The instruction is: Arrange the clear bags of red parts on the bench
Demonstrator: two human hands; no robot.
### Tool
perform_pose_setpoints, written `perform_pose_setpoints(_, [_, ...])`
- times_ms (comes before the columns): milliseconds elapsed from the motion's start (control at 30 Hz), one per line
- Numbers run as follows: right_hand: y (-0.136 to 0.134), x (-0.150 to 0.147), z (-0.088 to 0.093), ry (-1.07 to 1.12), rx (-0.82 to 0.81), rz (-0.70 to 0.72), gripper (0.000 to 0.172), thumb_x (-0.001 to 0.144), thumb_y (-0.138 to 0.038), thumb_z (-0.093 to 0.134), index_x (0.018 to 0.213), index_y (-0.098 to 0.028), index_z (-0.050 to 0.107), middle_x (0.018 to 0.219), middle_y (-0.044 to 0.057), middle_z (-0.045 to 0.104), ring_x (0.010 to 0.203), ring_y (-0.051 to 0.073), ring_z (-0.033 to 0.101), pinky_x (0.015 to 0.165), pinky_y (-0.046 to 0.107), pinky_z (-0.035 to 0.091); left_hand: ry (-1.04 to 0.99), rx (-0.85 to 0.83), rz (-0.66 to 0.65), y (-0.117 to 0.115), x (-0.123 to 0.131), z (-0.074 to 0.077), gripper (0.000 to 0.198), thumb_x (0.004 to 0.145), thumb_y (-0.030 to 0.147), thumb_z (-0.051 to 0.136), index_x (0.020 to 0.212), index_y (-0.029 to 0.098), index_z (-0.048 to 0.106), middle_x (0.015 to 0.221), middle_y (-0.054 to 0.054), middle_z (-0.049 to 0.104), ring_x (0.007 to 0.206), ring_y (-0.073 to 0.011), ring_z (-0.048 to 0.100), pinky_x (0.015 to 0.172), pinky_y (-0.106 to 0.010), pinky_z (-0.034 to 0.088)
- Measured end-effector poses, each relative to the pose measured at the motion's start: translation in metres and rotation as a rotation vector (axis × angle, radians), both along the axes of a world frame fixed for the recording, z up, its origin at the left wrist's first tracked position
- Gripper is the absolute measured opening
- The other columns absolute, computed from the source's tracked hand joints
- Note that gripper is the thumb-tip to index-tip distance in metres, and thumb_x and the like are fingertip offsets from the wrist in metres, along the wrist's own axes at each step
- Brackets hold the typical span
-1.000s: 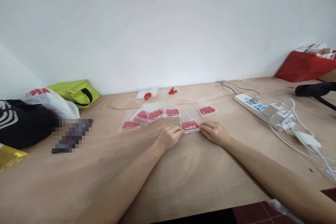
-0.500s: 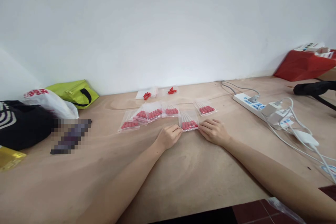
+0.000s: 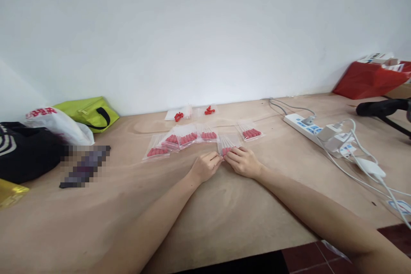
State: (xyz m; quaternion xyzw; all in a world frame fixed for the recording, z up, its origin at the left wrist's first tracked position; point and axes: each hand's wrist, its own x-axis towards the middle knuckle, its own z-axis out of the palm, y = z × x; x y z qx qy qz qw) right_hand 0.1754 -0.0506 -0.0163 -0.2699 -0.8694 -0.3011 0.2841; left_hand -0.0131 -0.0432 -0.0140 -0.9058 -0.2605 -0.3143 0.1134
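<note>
A small clear zip bag with several red-ended thin sticks lies flat on the wooden table in front of me. My left hand pinches the near left corner of this bag. My right hand is closed at the bag's near edge, right beside the left fingertips, and covers part of the red ends. Similar filled bags lie around it: one bag to the right, one just behind to the left, and an overlapping group farther left, with another bag at its end.
Small red pieces lie on bags near the wall, with more red pieces beside them. At right are a power strip with chargers and cables, and a red bag. A green bag and black cap sit left.
My right hand has slid left along the bag's near edge, from its right corner to the left hand. The left hand stays at the left corner.
</note>
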Motion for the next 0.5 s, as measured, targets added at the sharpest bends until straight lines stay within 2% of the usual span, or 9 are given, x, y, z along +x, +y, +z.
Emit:
perform_pose_setpoints(200, [-0.001,0.011,0.000,0.018,-0.039,-0.066,0.027,0.089,-0.015,0.037,0.074,-0.018,0.059,0.068,0.002,0.057,0.068,0.011,0.046,0.061,0.028,0.026,-0.025,0.008,0.004,-0.003,0.002,0.002,0.026,0.088,0.017,0.038,0.073,0.015,0.058,0.068,-0.003,0.060,0.062,-0.0103,0.057,0.058,-0.022,0.046])
perform_pose_setpoints(500, [0.000,0.047,-0.004,0.011,-0.121,-0.175,0.025,0.089,-0.017,0.036,0.077,-0.017,0.058,0.070,0.003,0.057,0.070,0.013,0.047,0.062,0.028,0.024,-0.049,-0.017,0.000,-0.002,0.000,-0.001,0.024,0.088,0.018,0.039,0.074,0.016,0.059,0.068,-0.003,0.060,0.064,-0.0109,0.058,0.059,-0.022,0.047])
